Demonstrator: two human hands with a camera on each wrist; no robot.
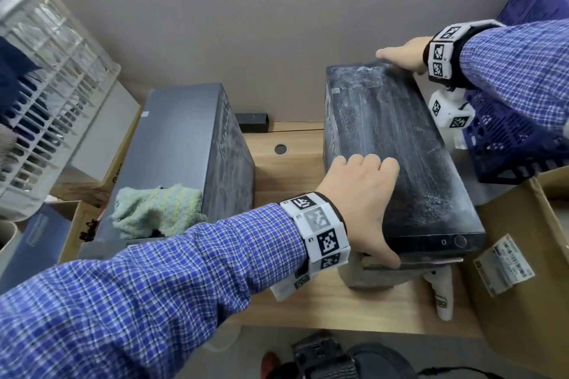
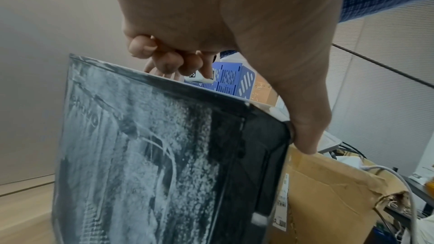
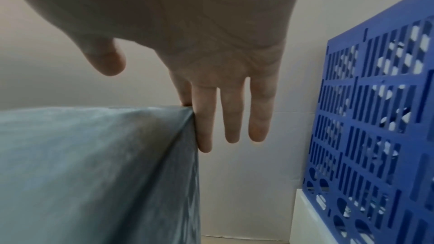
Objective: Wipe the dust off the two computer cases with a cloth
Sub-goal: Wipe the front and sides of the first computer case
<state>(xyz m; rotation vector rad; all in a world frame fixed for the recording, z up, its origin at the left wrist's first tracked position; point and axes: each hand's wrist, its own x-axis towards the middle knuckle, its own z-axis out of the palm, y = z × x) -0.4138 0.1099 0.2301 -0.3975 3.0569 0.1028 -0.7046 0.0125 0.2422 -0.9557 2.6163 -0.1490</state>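
Two hands [image 1: 358,194] [image 1: 403,54] hold one of two cases [image 1: 397,144] [image 1: 184,144]; one cloth [image 1: 157,209].

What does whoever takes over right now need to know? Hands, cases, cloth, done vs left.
Left hand: grips the near end of the right case, fingers curled over its top, thumb down the front edge.
Right hand: fingers straight down the far corner of that case, no firm grip.
Right case: on the wooden desk, top heavily dusty and streaked.
Left case: beside it, top looks cleaner, its side still smudged.
Cloth: lying on the near end of the left case, in neither hand.
Left to do: pick up the cloth and wipe the right case.
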